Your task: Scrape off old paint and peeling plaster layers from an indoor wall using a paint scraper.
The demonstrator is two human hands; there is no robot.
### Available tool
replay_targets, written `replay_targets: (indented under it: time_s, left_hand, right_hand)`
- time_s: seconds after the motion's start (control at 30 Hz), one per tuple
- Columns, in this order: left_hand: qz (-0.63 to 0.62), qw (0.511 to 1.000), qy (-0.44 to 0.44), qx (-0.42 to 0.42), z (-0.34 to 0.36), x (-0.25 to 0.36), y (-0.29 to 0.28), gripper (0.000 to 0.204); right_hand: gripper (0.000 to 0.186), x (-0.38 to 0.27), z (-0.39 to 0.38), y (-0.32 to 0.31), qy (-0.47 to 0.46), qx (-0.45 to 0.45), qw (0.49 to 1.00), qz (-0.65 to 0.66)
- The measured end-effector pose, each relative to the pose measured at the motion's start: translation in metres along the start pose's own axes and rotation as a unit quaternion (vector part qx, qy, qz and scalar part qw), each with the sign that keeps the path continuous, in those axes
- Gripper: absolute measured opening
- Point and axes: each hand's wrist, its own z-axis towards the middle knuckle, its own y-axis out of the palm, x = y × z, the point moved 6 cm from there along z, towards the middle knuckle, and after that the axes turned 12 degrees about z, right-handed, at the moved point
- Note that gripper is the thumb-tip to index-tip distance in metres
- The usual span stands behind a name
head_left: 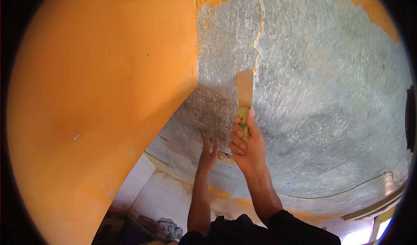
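A putty knife [244,88] with a wide blade and a yellow-green handle is upright in my right hand [246,145], its fingers wrapped round the handle. The blade's tip is by the lower end of a pale crack [259,32] in the scraped grey wall [330,84]. My left hand [209,151] reaches up lower and to the left, fingertips at the darker grey surface, fingers apart and holding nothing. A small beige fitting [226,157] shows between my two hands, partly behind the right one.
A smooth orange wall [95,93] fills the left side, with its edge near the blade. Orange paint [369,1] borders the grey patch at top. Below are white tiles [156,188], crumpled cloth [169,230], a cable [330,196] and a bright window [365,232] at lower right.
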Motion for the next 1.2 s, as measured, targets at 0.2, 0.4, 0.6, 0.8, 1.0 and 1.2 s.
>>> replay_targets:
  time_s: [0.2,0.4,0.6,0.8,1.0,1.2]
  left_hand:
    - [-0.037,0.993,0.093,0.07,-0.054,0.082,-0.04,0.064]
    - [0.145,0.933,0.284,0.165,-0.085,0.181,-0.025,0.053]
    - [0.192,0.89,0.345,0.226,-0.087,0.203,-0.017,0.045]
    - [0.279,0.859,0.317,0.291,-0.085,0.233,-0.051,0.034]
    - [0.318,0.809,0.342,0.357,-0.066,0.242,-0.073,0.032]
    - [0.226,0.767,0.451,0.397,-0.059,0.329,-0.1,0.032]
  right_hand:
    - [0.037,0.018,0.02,0.014,-0.064,0.002,0.997,-0.053]
    - [0.053,0.027,0.003,-0.015,-0.056,0.061,0.981,-0.174]
    - [0.053,0.007,-0.006,-0.023,0.012,0.071,0.969,-0.234]
    - [0.031,-0.08,-0.092,-0.062,-0.463,0.083,0.634,-0.613]
    - [0.061,-0.154,-0.181,-0.108,-0.566,0.35,0.355,-0.657]
    - [0.081,-0.182,-0.164,-0.167,-0.446,0.367,0.285,-0.765]
